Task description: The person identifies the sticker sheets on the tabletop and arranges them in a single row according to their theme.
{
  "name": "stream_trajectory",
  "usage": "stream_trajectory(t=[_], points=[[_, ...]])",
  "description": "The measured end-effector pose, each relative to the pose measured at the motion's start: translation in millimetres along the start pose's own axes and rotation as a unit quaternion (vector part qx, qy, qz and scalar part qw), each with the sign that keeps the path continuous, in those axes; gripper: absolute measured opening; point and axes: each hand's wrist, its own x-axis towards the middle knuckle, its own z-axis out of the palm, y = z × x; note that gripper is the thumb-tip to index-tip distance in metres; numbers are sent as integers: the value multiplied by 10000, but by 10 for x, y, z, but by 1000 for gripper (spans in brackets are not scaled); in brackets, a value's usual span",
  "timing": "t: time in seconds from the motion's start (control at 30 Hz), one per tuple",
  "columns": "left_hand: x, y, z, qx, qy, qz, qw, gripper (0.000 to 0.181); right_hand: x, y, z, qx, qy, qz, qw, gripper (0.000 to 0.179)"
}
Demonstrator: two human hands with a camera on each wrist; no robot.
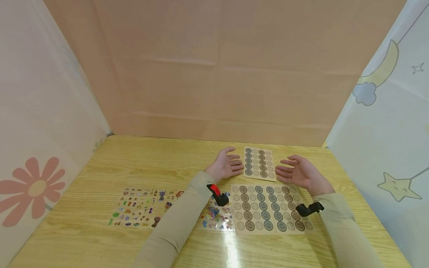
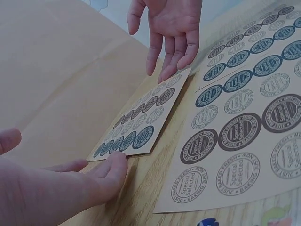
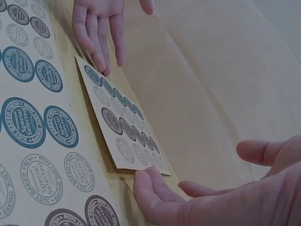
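Note:
A small sheet of round stickers [image 1: 259,163] lies toward the back of the table, with dark blue, brown and pale printed circles. My left hand [image 1: 226,165] is at its left edge, fingers extended and palm turned inward. My right hand [image 1: 299,172] mirrors it at the right edge, fingers loosely extended. In the left wrist view, the left fingertips [image 2: 120,162] come right up to the sheet's near corner. The right wrist view has the right fingertips [image 3: 143,181] at the opposite edge. Neither hand curls round anything.
Two larger sheets of round stickers [image 1: 256,208] lie side by side in front of the small one. Left of them are clear sheets of colourful cartoon stickers [image 1: 134,208], partly under my left sleeve [image 1: 187,212]. A tan backdrop [image 1: 214,93] stands behind the table.

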Motion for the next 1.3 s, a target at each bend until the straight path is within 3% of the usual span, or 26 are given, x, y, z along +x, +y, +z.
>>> stream_trajectory(t=[0.1, 0.23, 0.3, 0.53, 0.67, 1.0, 1.3], points=[[-22, 15, -2, -48, 14, -19, 10000, 70, 2, -7, -1, -288, 81, -30, 9995, 54], [-53, 29, -10, 10, -26, -61, 10000, 69, 25, 3, 1, -809, 293, -153, 9962, 28], [-67, 33, -15, 58, -77, -127, 9999, 69, 44, 19, 5, -1000, 366, -212, 9941, 25], [-116, 34, -15, 145, -535, -393, 9977, 69, 69, 89, 13, -1471, 139, -468, 9879, 58], [-123, 19, -2, 382, -775, -521, 9949, 68, 73, 124, 8, -1360, 102, -544, 9892, 59], [-114, -74, -56, 695, -504, -529, 9949, 67, 182, 226, 79, -1207, 115, -492, 9914, 36], [-99, -65, -79, 734, -427, -328, 9958, 63, 205, 220, 195, -1533, 83, -688, 9857, 56]])
